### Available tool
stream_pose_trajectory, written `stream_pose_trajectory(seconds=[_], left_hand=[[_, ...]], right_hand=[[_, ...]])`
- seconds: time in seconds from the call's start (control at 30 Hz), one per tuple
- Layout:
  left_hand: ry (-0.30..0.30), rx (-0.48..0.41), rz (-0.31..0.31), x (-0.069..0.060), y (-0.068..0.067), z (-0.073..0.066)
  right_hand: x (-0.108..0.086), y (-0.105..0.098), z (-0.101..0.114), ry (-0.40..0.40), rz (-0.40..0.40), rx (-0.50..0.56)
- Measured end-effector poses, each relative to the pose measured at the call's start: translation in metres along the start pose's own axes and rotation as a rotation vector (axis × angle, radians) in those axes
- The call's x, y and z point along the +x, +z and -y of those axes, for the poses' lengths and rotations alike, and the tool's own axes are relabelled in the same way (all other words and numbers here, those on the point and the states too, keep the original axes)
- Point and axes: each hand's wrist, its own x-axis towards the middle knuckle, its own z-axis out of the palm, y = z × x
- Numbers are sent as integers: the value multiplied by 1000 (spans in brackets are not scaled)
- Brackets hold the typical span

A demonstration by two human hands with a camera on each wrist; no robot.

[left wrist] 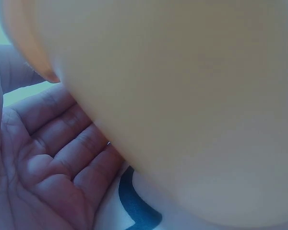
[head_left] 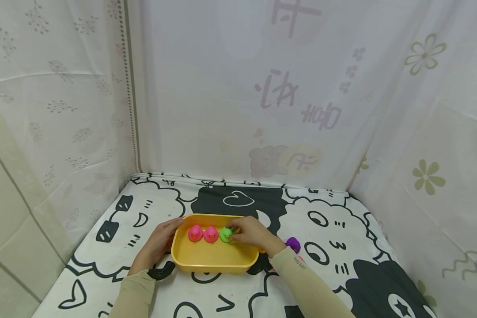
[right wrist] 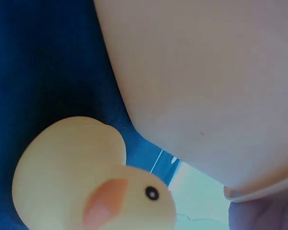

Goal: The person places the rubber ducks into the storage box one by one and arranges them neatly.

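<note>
A yellow tray (head_left: 210, 263) lies on the patterned cloth in the head view. My left hand (head_left: 161, 238) holds the tray's left side; in the left wrist view its thumb reaches the rim and its fingers (left wrist: 62, 129) lie along the outer wall. Inside the tray, two pink rubber ducks (head_left: 195, 233) sit side by side. To their right is a green rubber duck (head_left: 225, 235), pinched between the thumb and fingers of my right hand (head_left: 252, 232). The right wrist view shows only a little of that hand (right wrist: 259, 215), low at the right, beyond the tray wall.
A purple duck (head_left: 293, 244) lies on the cloth right of the tray. A yellow duck (right wrist: 72, 167) stands close to the tray's right wall, mostly hidden by my right arm in the head view. Something pink (head_left: 300, 259) peeks out beside that sleeve. Pale curtains surround the table.
</note>
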Motion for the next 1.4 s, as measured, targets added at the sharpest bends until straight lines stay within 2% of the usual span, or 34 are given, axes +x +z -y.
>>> stream_pose_trajectory(seconds=[0.23,0.5,1.2,1.4], left_hand=[[8,3,0,1,0,0],[13,-2,5,0,0,0],[21,13,11,-1,-1,0],[10,5,5,-1,0,-1]], right_hand=[[0,0,1,-1,-10,-13],[-2,0,2,11,-17,39],[-4,-4,2,-15,-34,103],[-5,-5,4,-24,-45,151]])
